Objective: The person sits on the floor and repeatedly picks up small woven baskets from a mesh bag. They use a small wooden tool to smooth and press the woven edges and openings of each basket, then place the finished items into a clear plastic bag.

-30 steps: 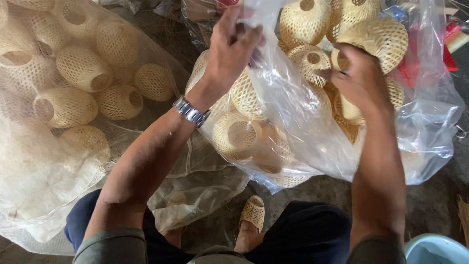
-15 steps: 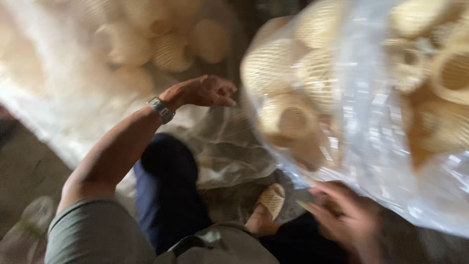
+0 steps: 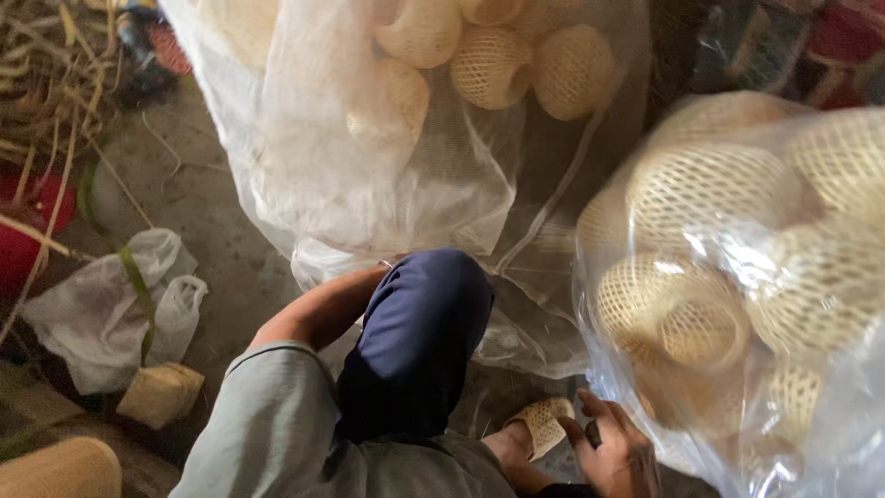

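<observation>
Since half a second ago the view has swung left and steadied: the blur is gone, and the concrete floor (image 3: 212,231) with a crumpled white plastic bag (image 3: 120,304) and a small woven block (image 3: 161,395) now shows at the left, where before only the mesh sack filled that side. The left arm (image 3: 318,309), which then reached out with an open hand beside the sack, is now drawn in; its forearm runs behind the raised knee in dark blue trousers (image 3: 419,341), and the left hand is hidden there, so I cannot tell whether it is open or closed.

The white mesh sack (image 3: 369,184) of woven baskets stands just beyond the knee, at the top middle. Below, a foot in a woven sandal (image 3: 544,424) rests on the floor.

The right hand (image 3: 613,452) sits low at the bottom edge, fingers loosely curled and pressed up against the underside of the clear plastic bag (image 3: 737,304) of pale woven baskets. That bag fills the right side, directly above and to the right of the hand, touching it, much as before.
</observation>
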